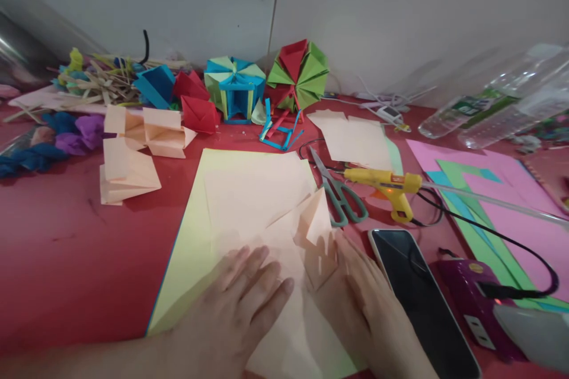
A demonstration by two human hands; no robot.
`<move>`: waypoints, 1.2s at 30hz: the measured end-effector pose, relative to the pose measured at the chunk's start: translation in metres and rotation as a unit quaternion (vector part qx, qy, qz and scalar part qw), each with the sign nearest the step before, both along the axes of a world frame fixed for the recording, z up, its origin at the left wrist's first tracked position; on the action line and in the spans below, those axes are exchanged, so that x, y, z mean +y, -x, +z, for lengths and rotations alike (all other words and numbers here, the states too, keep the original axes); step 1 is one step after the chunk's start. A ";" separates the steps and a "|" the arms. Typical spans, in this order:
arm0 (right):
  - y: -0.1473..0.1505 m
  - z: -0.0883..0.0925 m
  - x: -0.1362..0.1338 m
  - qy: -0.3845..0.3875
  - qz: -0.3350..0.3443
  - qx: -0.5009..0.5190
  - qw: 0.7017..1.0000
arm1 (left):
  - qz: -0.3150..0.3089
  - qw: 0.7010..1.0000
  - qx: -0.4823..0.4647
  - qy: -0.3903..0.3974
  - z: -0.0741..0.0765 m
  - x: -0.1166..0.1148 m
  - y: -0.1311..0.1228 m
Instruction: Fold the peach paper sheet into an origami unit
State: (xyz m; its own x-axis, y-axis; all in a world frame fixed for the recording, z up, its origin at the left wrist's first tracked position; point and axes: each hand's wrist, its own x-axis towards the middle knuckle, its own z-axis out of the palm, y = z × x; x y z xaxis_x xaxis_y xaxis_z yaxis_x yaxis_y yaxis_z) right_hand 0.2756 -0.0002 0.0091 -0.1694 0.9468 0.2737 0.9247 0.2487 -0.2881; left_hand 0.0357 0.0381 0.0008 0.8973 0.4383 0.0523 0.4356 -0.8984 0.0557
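A peach paper sheet (249, 201) lies on a pale yellow sheet (191, 249) on the red table. My left hand (235, 314) rests flat on the peach paper with fingers spread. My right hand (364, 308) presses beside a raised folded flap (317, 231) of the same paper, its fingers extended against the fold. The flap stands up between the two hands.
Green-handled scissors (340, 192), a yellow glue gun (391, 186) and a black phone (422, 296) lie right of the paper. Folded peach pieces (128, 172) sit at the left, coloured origami models (297, 74) at the back, coloured sheets (511, 207) and a plastic bottle (489, 106) at the right.
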 end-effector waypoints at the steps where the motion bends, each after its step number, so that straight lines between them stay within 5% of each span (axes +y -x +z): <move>1: 0.005 -0.002 -0.001 0.004 0.006 0.000 1.000 | 0.009 1.000 -0.008 -0.005 0.001 0.001 0.001; 8: 0.027 0.005 -0.009 0.028 0.068 0.046 0.996 | 0.103 0.994 -0.034 -0.029 0.007 0.015 0.003; 14: 0.027 0.011 0.011 -0.051 -0.015 -0.026 0.998 | 0.068 0.997 -0.015 -0.035 0.004 0.012 0.002; 21: 0.041 -0.010 0.013 -0.037 0.014 -0.075 0.996 | 0.030 0.997 -0.065 -0.038 0.013 0.008 0.002; 28: 0.030 0.011 0.021 -0.061 0.005 -0.022 0.998 | 0.019 0.996 -0.088 0.017 0.018 0.032 0.002; 36: 0.024 0.014 0.025 0.015 0.041 0.043 0.998 | 0.020 0.995 -0.044 0.090 0.012 0.041 0.004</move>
